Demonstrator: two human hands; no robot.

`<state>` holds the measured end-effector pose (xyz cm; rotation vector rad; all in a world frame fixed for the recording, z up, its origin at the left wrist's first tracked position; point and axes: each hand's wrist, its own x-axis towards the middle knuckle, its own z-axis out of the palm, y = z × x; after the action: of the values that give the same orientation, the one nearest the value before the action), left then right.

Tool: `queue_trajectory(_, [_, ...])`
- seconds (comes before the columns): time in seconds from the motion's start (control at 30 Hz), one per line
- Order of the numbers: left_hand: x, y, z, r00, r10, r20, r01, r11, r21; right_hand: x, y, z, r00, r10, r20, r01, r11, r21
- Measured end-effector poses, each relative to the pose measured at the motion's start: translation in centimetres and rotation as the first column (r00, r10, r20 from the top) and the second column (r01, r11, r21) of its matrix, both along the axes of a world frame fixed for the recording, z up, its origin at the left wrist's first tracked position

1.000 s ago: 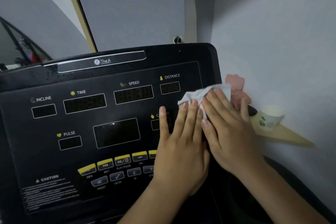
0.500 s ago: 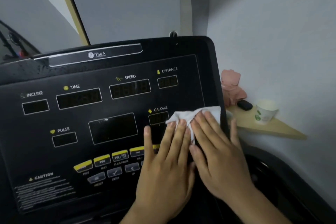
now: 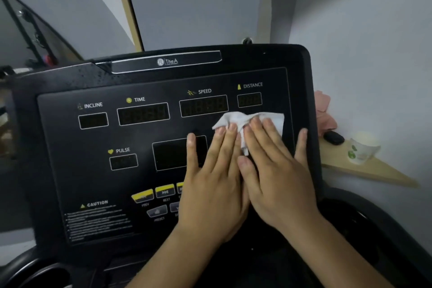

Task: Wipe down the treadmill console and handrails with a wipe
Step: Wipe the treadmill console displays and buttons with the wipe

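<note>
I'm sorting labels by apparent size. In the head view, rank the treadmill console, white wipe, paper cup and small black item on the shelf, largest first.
1. treadmill console
2. white wipe, though the left hand and right hand cover part
3. paper cup
4. small black item

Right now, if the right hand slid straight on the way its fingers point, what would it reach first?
The right hand, pressing the wipe, would likely reach the distance display first.
</note>
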<state>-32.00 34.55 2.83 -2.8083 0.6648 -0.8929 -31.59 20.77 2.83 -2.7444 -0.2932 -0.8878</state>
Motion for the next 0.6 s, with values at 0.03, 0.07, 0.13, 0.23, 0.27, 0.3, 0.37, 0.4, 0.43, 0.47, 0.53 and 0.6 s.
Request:
queue_trajectory(0.03, [-0.1,0.2,-0.3,1.000,-0.005,-0.011,0.005,1.000,-0.018,-0.1,0.3,0.0,1.000,-0.002,-0.011,0.002,1.000,-0.003])
queue_trajectory(0.07, [-0.4,0.6,-0.9,0.999,-0.016,-0.032,0.015,0.999,-0.035,-0.5,0.5,-0.6,1.000,-0.007,-0.019,0.006,1.000,-0.013])
queue_trajectory(0.13, [-1.4,1.8,-2.2,0.998,-0.031,-0.061,0.028,0.998,-0.052,-1.7,0.8,-2.2,0.999,0.012,-0.031,-0.013,1.000,-0.017])
queue_trajectory(0.23, [-1.0,2.7,-1.6,0.999,-0.002,-0.047,0.001,1.000,-0.015,-1.6,1.3,-2.0,0.999,0.027,-0.029,-0.028,0.999,-0.024])
queue_trajectory(0.27, [-0.4,2.7,-0.6,0.999,0.024,-0.022,-0.025,1.000,-0.015,-1.0,1.6,-0.9,0.999,0.024,-0.024,-0.024,0.999,-0.023])
queue_trajectory(0.3, [0.2,2.6,0.3,0.999,0.047,0.009,-0.047,0.999,-0.021,-0.4,1.9,0.1,1.000,0.019,-0.016,-0.020,1.000,-0.016])
queue_trajectory(0.37, [0.4,2.5,0.8,0.999,0.054,0.004,-0.054,0.998,-0.033,0.0,2.5,0.8,0.999,0.024,-0.024,-0.024,1.000,-0.004])
queue_trajectory(0.4, [0.1,2.7,0.1,0.999,0.042,-0.007,-0.042,0.998,-0.042,-0.4,2.7,0.3,0.999,0.026,-0.028,-0.026,1.000,-0.009])
queue_trajectory(0.43, [-0.5,3.2,-0.8,0.999,0.025,-0.023,-0.026,0.998,-0.051,-1.1,2.8,-0.7,0.999,0.029,-0.034,-0.030,0.999,-0.015])
queue_trajectory(0.47, [-1.4,3.8,-1.9,0.999,0.009,-0.041,-0.011,0.998,-0.056,-2.0,2.9,-1.9,0.998,0.045,-0.045,-0.046,0.999,-0.019])
queue_trajectory(0.53, [-2.4,4.9,-3.1,0.999,-0.003,-0.052,0.001,0.999,-0.037,-3.1,3.0,-3.1,0.995,0.077,-0.064,-0.078,0.997,-0.023])
queue_trajectory(0.6, [-1.6,5.4,-2.3,0.999,0.031,-0.025,-0.031,1.000,-0.001,-2.5,3.3,-2.3,0.995,0.072,-0.069,-0.075,0.996,-0.043])
